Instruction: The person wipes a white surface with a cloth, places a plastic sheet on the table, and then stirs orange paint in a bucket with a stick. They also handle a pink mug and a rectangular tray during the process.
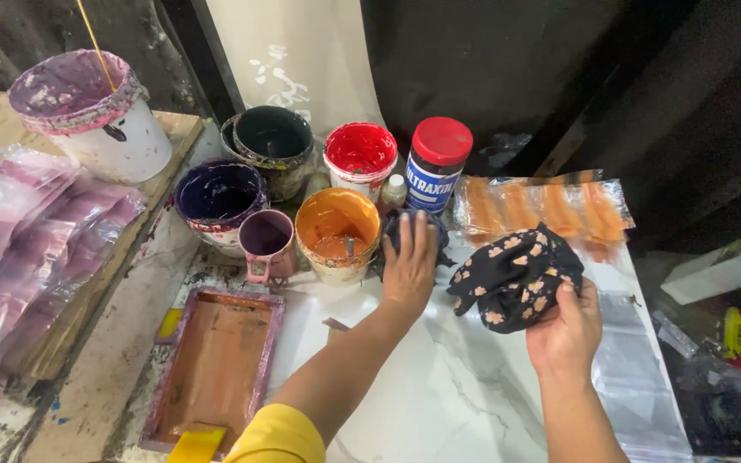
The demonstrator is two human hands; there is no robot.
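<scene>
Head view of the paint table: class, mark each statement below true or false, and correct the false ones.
1. The right hand holds a black cloth with orange flower print. True.
2. The left hand rests on the red-lidded jar. False: it rests on a dark crumpled cloth beside the orange paint tub.
3. The small pink mug stands left of the orange tub. True.
4. The wooden-framed printing screen holds blue ink. False: orange-brown.

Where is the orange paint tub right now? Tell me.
In the head view, the orange paint tub stands centre-left on the white table, between the small purple mug and the left hand, in front of the red paint tub.
</scene>
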